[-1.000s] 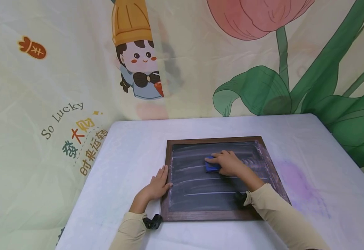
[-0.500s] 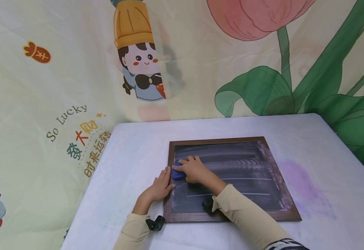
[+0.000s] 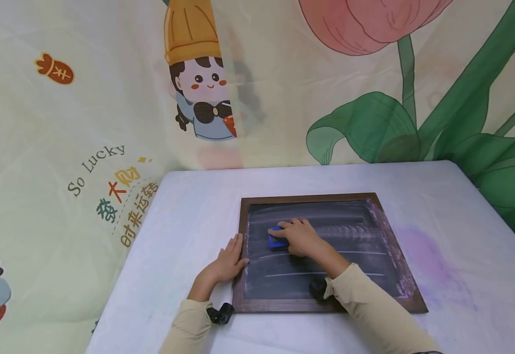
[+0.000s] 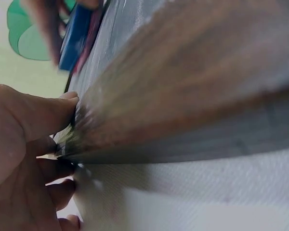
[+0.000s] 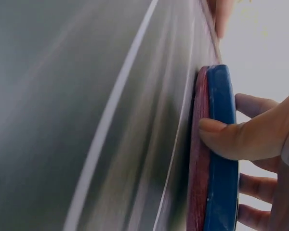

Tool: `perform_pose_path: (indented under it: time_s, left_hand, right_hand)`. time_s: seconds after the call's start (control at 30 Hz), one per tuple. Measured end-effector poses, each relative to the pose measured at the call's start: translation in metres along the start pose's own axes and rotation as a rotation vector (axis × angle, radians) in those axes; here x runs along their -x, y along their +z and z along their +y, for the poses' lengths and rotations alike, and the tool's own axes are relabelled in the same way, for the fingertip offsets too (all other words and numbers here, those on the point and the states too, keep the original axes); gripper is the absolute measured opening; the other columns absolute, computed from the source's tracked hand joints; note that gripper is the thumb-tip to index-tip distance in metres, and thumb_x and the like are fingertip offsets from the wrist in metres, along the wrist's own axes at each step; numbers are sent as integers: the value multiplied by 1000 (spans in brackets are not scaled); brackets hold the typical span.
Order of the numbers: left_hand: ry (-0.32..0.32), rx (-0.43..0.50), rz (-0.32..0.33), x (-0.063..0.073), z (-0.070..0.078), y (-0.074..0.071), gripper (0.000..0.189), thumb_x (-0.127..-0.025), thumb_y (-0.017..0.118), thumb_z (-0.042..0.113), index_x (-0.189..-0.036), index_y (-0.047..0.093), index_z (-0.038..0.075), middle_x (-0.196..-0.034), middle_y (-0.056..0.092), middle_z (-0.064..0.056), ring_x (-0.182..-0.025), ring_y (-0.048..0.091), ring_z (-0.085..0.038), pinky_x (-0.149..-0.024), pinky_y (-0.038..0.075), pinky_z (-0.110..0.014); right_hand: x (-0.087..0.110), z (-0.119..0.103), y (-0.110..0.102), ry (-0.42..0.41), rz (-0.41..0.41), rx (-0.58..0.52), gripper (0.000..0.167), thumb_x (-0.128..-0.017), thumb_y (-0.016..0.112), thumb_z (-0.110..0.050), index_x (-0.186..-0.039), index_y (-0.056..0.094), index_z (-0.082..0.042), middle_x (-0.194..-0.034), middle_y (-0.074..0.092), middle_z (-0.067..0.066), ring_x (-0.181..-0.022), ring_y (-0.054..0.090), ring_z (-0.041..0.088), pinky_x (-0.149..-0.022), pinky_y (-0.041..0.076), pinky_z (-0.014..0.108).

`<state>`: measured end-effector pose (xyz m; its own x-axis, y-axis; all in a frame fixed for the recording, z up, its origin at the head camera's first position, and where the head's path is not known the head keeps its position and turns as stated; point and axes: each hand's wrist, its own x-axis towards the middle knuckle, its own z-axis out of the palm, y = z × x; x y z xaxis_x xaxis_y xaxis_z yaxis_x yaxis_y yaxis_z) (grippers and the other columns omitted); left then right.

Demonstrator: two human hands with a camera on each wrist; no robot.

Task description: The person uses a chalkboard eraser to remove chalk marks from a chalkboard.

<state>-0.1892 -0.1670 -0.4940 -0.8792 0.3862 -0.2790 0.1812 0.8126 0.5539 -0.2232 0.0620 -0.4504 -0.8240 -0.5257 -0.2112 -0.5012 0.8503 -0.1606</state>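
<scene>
Right hand (image 3: 303, 239), grasping the blue felt-backed eraser (image 3: 277, 239), has shifted rightward from the wood-framed chalkboard's (image 3: 315, 199) left edge; two chalk lines remain. Left hand (image 3: 227, 261) is flat, bracing the frame.

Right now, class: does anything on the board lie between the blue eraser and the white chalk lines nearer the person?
Nothing visible does. The right hand grips the eraser flat on the chalkboard. Bare dark surface separates it from the chalk lines. The left hand rests on the left frame edge, off to the side.
</scene>
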Motion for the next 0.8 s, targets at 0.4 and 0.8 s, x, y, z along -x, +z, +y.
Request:
perform_pose_path:
  time_s: [0.4, 0.8]
  left_hand:
    - [-1, -3, 6, 1, 2, -2, 68, -95, 45, 21, -143, 7, -8, -149, 9, -27, -138, 8, -42, -106, 10, -62]
    - [-14, 4, 5, 0, 2, 1, 68, -96, 44, 21, -143, 5, -8, -150, 7, -28, -138, 6, -42, -107, 9, -61]
  right_hand:
    - [47, 70, -1, 92, 56, -16, 64, -76, 65, 0, -132, 50, -25, -135, 48, 15, -120, 44, 42, -93, 33, 59]
    - [90, 133, -3, 176, 105, 20, 62, -70, 68, 2, -127, 56, -19, -127, 53, 20, -108, 50, 46, -81, 39, 61]
